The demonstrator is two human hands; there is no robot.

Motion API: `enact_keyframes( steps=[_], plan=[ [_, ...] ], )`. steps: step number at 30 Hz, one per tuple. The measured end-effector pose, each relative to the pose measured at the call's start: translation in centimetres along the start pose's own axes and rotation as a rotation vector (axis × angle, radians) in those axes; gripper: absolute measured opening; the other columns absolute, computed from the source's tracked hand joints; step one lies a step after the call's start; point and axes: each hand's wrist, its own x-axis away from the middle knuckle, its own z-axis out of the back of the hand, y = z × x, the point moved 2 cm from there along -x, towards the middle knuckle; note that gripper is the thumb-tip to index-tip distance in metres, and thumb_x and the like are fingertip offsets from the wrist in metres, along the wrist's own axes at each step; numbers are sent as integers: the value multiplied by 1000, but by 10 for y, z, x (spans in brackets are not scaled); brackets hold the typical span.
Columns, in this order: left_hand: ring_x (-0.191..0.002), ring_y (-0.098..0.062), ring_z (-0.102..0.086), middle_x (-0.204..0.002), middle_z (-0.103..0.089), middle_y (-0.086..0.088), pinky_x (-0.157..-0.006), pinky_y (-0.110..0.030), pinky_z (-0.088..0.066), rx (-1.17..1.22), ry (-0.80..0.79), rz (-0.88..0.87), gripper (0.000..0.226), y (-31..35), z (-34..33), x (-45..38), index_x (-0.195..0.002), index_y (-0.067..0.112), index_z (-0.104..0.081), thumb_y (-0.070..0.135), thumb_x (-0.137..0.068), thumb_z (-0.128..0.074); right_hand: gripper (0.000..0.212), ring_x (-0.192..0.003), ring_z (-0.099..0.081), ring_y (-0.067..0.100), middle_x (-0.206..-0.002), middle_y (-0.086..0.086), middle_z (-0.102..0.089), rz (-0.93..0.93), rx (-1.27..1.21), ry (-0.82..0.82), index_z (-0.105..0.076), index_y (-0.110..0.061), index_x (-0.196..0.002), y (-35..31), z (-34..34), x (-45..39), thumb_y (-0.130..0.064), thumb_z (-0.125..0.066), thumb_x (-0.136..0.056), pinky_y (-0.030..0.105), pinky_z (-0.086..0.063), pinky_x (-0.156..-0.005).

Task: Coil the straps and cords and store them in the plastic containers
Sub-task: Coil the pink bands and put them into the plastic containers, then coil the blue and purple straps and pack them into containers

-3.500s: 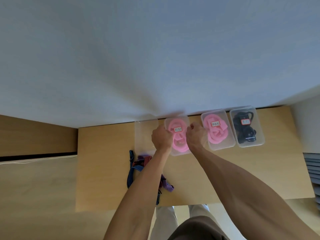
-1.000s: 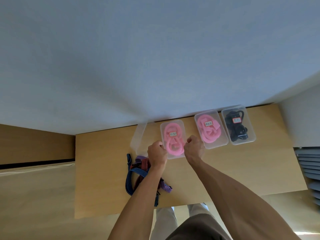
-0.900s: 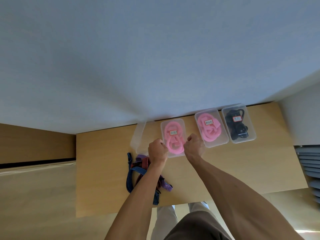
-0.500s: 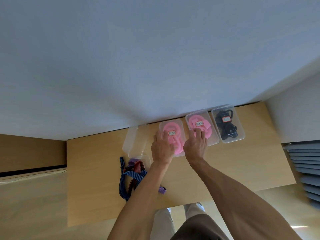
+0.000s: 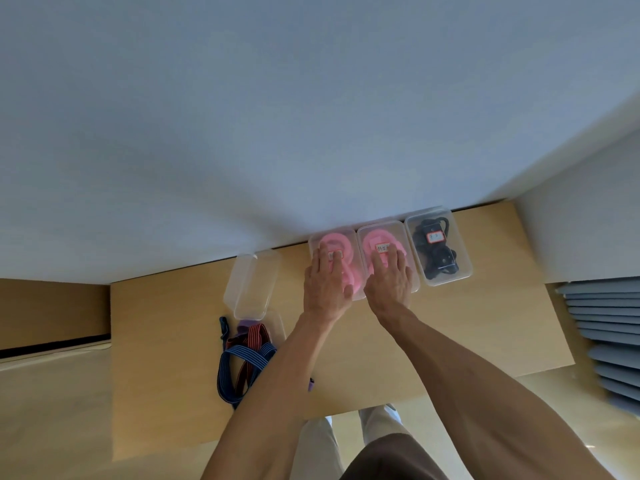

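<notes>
We record a wooden worktop (image 5: 467,327) set against a pale wall (image 5: 311,116). Three lidded clear plastic containers stand in a row at its far edge, touching or just beside one another and against the wall.

The left pink-cord container (image 5: 346,239) holds a coiled pink cord and bears a small label on its lid. The left hand (image 5: 325,289) rests flat on this lid, fingers (image 5: 323,258) straight and released, grasping nothing.

The middle pink-cord container (image 5: 398,233) likewise holds a coiled pink cord under a labelled lid. The right hand (image 5: 389,284) lies flat on it, fingers straight and spread, pressing on the lid and grasping nothing.

The black-cord container (image 5: 460,258), rightmost in the row, holds coiled black cord and carries a label. Neither hand touches it.

To the left, apart from the row, an empty container (image 5: 251,285) stands open and slightly askew. We cannot tell whether the clear sheet just nearer to us is its lid.

Uncoiled straps (image 5: 242,358), blue-striped, red-striped and purple, lie loose in a heap on the worktop in front of the empty container, partly hidden under the left forearm.

Grey slats (image 5: 609,323) show at the right edge.
</notes>
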Motion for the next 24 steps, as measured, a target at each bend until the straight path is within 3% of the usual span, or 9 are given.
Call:
enact_keyframes(
  steps=[4, 6, 8, 11, 14, 16, 18, 22, 24],
  plan=[
    [-145, -31, -27, -160, -24, -12, -115, -37, -36, -24, -39, -47, 72, -1, -5, -3, -152, 10, -34, 32, -91, -65, 68, -153, -7, 33, -166, 14, -9, 20, 18, -64, -29, -20, -154, 5, -3, -8, -9, -56, -92, 45, -23, -120],
    [-139, -31, -35, -156, -31, -12, -110, -37, -40, -35, -31, -39, 65, -1, 0, -3, -148, 11, -40, 31, -91, -64, 66, -152, -8, 36, -165, 16, -11, 2, 46, -58, -31, -21, -152, -1, -3, -7, -10, -56, -92, 47, -15, -121],
    [-123, -33, -53, -141, -49, -15, -95, -39, -51, 14, 78, -7, 47, -3, 13, 4, -133, 11, -58, 24, -89, -68, 58, -149, -18, 38, -160, 18, -23, 6, -14, -14, -42, -19, -145, -14, 2, 0, -7, -55, -90, 49, -17, -121],
    [-104, -36, -62, -118, -63, -19, -78, -42, -54, 44, 317, 125, 21, -24, 38, 28, -101, 6, -72, 16, -83, -75, 41, -122, -49, 34, -133, 12, -52, 148, -157, 23, -59, -12, -125, -45, 10, 14, -1, -56, -86, 39, -43, -98],
    [-121, -40, -56, -133, -57, -23, -90, -48, -51, 87, 456, 389, 27, -68, 57, 54, -108, 4, -70, 2, -81, -70, 37, -102, -63, 30, -119, 10, -66, 174, -242, -141, -63, -11, -124, -82, 12, 31, -1, -51, -91, 35, -51, -78],
    [-129, -38, -48, -142, -50, -21, -96, -47, -48, 164, 376, 570, 36, -98, 64, 67, -124, 3, -63, 5, -88, -63, 35, -96, -65, 26, -113, 10, -70, 123, -282, -243, -64, -12, -123, -106, 9, 42, -4, -51, -92, 32, -52, -75],
    [-124, -30, -51, -140, -51, -14, -90, -40, -51, 218, 255, 690, 36, -123, 63, 73, -131, 6, -58, 12, -95, -55, 39, -103, -64, 27, -120, 11, -67, 59, -337, -347, -60, -12, -130, -128, -1, 53, -7, -52, -92, 31, -51, -77],
    [-96, -25, -64, -111, -65, -9, -74, -34, -54, 288, 184, 695, 24, -153, 57, 68, -116, 7, -65, 8, -97, -51, 48, -121, -57, 29, -138, 13, -56, 4, -389, -452, -53, -11, -140, -160, -28, 69, -8, -54, -92, 36, -50, -95],
    [-82, -27, -63, -92, -66, -11, -59, -31, -47, 345, 158, 665, 17, -161, 52, 66, -96, 4, -65, 3, -94, -48, 49, -120, -55, 30, -138, 14, -53, -14, -361, -426, -51, -12, -141, -169, -38, 74, -9, -54, -92, 37, -49, -95]
  ],
)
